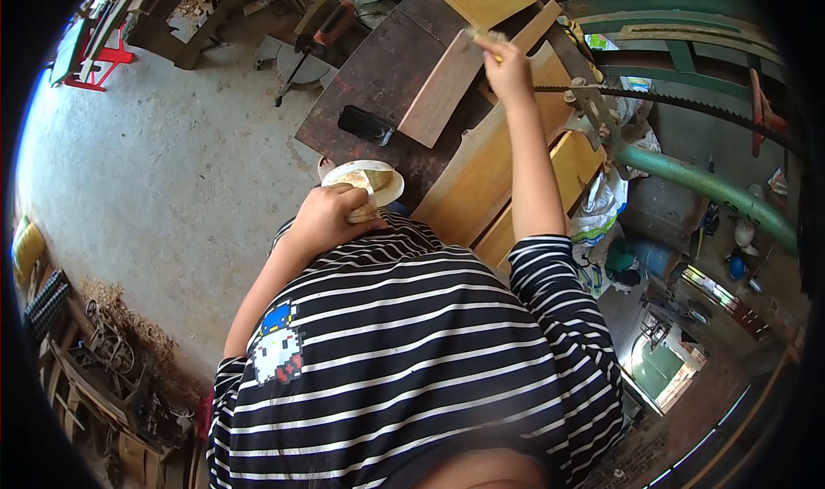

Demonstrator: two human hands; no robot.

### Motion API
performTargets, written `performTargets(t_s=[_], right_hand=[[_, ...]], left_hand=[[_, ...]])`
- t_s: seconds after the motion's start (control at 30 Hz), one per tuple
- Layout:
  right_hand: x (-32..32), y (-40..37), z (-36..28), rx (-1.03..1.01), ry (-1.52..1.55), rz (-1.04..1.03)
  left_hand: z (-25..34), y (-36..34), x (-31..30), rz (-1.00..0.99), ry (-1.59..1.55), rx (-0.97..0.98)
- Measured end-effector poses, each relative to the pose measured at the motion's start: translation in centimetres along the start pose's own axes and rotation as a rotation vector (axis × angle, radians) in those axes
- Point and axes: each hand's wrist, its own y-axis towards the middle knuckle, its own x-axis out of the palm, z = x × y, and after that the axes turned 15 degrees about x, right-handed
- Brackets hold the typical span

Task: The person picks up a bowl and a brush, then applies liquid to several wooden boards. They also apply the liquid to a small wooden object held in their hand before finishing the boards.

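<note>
My left hand is closed on a small white bowl with a tan paste in it, held close to my striped shirt. My right hand reaches out over the workbench and grips a small brush whose bristles touch a light wooden board. That board lies slanted on a dark metal table. Longer pale planks lie beside and under my right forearm.
A black phone lies on the dark table near the board. A band saw blade and a green pipe run to the right. Bare concrete floor spreads left, with a red stand and scrap wood.
</note>
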Motion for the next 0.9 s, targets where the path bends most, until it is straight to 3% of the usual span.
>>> performTargets(t_s=[0.1,0.23,0.27,0.33,0.37,0.43,0.5,0.67,0.77,0.8,0.87,0.9], right_hand=[[1.8,-2.8,-0.9,0.115,-0.174,-0.061],[0.4,-10.1,-4.7,-0.01,0.01,-0.51],[-0.2,-10.9,-5.3,-0.007,0.01,-0.517],[-1.2,-11.8,-5.9,0.6,0.402,-1.028],[-1.6,-11.3,-5.5,0.601,0.398,-1.033],[-2.2,-9.3,-4.3,0.371,0.315,-0.867],[-2.9,-6.8,-4.2,0.58,0.403,-0.842],[-2.9,-1.0,-1.4,0.496,0.416,-0.539],[-2.7,1.6,0.0,0.19,0.185,-0.24],[-2.2,2.2,0.1,0.188,0.183,-0.24],[-0.6,3.1,0.3,-0.077,0.05,-0.113],[0.3,3.2,-0.9,-0.044,0.154,-0.201]], left_hand=[[0.0,0.3,-0.2,0.048,-0.014,-0.062],[-0.5,0.6,-0.4,0.116,-0.057,-0.138],[-0.7,0.7,-0.4,0.121,-0.064,-0.148],[-0.9,0.9,-0.9,0.115,-0.081,-0.127],[-1.1,1.1,-1.1,0.112,-0.09,-0.1],[-1.5,1.2,-1.0,0.159,-0.111,-0.129],[-1.7,1.3,-1.2,0.194,-0.13,-0.154],[-1.8,1.8,-1.7,0.217,-0.178,-0.164],[-2.1,1.6,-1.6,0.219,-0.176,-0.173],[-2.2,1.6,-1.6,0.222,-0.181,-0.173],[-2.3,1.8,-1.9,0.224,-0.198,-0.178],[-2.3,1.9,-2.1,0.225,-0.211,-0.185]])
